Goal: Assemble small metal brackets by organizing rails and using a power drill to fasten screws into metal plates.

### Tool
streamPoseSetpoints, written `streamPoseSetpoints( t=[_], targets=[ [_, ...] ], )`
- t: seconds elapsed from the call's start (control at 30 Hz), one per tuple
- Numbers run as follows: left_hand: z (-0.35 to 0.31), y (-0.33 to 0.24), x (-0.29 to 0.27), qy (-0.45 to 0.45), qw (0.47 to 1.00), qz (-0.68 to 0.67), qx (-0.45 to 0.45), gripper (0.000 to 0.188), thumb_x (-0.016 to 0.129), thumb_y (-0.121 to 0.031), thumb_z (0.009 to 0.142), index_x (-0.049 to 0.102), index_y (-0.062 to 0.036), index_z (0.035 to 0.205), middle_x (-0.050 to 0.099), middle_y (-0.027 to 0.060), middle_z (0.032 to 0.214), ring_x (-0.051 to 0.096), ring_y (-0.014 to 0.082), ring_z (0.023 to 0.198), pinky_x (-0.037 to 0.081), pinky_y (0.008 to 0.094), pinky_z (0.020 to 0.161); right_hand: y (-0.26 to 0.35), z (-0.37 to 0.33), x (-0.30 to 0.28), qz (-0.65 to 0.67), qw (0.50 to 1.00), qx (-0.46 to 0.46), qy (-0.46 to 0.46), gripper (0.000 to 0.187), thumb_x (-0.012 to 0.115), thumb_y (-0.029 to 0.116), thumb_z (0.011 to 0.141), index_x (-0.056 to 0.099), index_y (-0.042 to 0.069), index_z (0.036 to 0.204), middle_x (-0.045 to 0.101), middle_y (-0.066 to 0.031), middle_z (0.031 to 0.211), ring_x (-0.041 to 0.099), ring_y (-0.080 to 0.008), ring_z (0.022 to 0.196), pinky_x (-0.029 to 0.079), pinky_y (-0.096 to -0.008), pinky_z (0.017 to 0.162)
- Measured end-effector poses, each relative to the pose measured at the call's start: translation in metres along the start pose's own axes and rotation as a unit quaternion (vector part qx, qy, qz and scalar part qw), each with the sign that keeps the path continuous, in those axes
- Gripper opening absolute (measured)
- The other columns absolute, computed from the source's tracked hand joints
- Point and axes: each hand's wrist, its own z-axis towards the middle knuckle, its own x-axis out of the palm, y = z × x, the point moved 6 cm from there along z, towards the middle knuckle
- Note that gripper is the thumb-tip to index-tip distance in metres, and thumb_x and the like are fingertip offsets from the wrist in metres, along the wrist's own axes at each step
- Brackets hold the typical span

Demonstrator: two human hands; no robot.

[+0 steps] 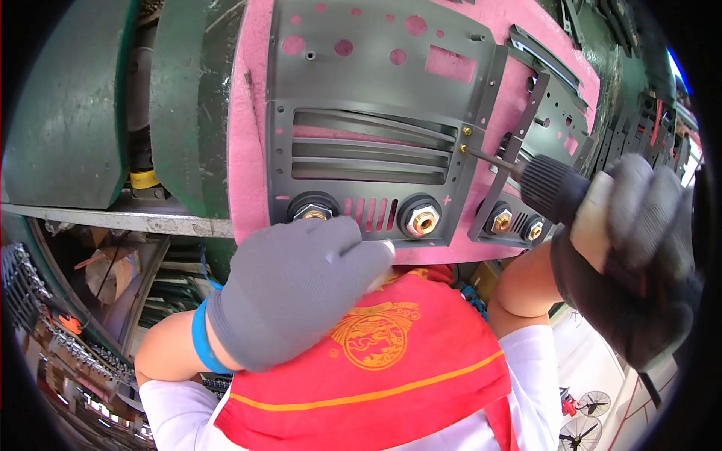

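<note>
My right hand [632,225], in a grey and black glove, is wrapped round a black power screwdriver [553,188]. Its long bit reaches left to a brass-coloured screw [463,149] at the right end of a slatted vent [372,146]. A second brass screw [467,131] sits just above it. The vent lies in a dark grey metal panel [361,86] with round holes and a rectangular cutout. My gloved left hand [293,289] is closed at the panel's lower edge, fingers curled under and partly hidden, beside a black-ringed brass connector [314,204]. Another brass connector [421,218] shows to its right.
Pink padding [250,113] lies under the panel. A second, similar grey panel [553,120] with connectors lies to the right. Green metal sheets [64,98] stand at the left above a metal rail [180,223]. More dark parts [639,124] are stacked at the far right.
</note>
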Motion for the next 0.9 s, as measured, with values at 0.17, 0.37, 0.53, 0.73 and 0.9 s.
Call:
streamPoseSetpoints(
  t=[0.17,0.37,0.53,0.73,0.9],
  targets=[
    [0.021,0.020,-0.008,-0.042,0.809,-0.536,-0.238,0.037,0.048,-0.020,0.099,0.064,0.0002,0.126,0.061,0.0028,0.085,0.044,0.0088,0.062,0.037,0.0240,0.055,0.047,-0.008,0.001,-0.272,0.958,-0.074,0.046,0.021,0.066,0.023,0.085,0.050,0.010,0.079,0.050,-0.0011,0.081,0.050,-0.0079,0.067,0.042,-0.0230,0.077],
    [0.052,0.021,0.008,-0.013,0.710,-0.652,-0.264,0.046,0.045,-0.023,0.103,0.052,0.0021,0.140,0.063,0.0048,0.097,0.042,0.0063,0.069,0.036,0.0212,0.060,0.071,-0.015,0.022,-0.770,0.584,0.135,0.221,0.013,0.065,0.019,0.084,0.055,0.011,0.086,0.054,-0.0027,0.086,0.054,-0.0108,0.075,0.045,-0.0260,0.078],
    [0.053,0.024,0.015,0.001,0.699,-0.665,-0.264,0.043,0.050,-0.029,0.105,0.053,0.0003,0.136,0.059,0.0018,0.089,0.043,0.0064,0.072,0.035,0.0217,0.060,0.055,-0.006,0.054,-0.781,0.508,0.064,0.358,0.019,0.067,0.020,0.084,0.060,0.010,0.099,0.058,-0.0060,0.096,0.057,-0.0168,0.087,0.048,-0.0336,0.081],
    [0.059,0.027,0.017,-0.037,0.655,-0.718,-0.233,0.040,0.054,-0.037,0.105,0.060,-0.0033,0.127,0.051,-0.0012,0.082,0.040,0.0064,0.068,0.032,0.0217,0.058,0.051,0.004,0.072,-0.769,0.485,0.026,0.415,0.032,0.070,0.022,0.084,0.067,0.010,0.114,0.063,-0.0100,0.109,0.060,-0.0240,0.100,0.052,-0.0428,0.084],
    [0.057,0.027,0.020,-0.023,0.654,-0.718,-0.236,0.043,0.052,-0.044,0.105,0.063,-0.0039,0.119,0.048,-0.0026,0.080,0.033,0.0057,0.063,0.028,0.0224,0.054,0.047,-0.003,0.059,-0.715,0.556,0.091,0.415,0.037,0.070,0.022,0.082,0.070,0.010,0.117,0.065,-0.0126,0.112,0.061,-0.0253,0.104,0.052,-0.0440,0.084]
  ],
)
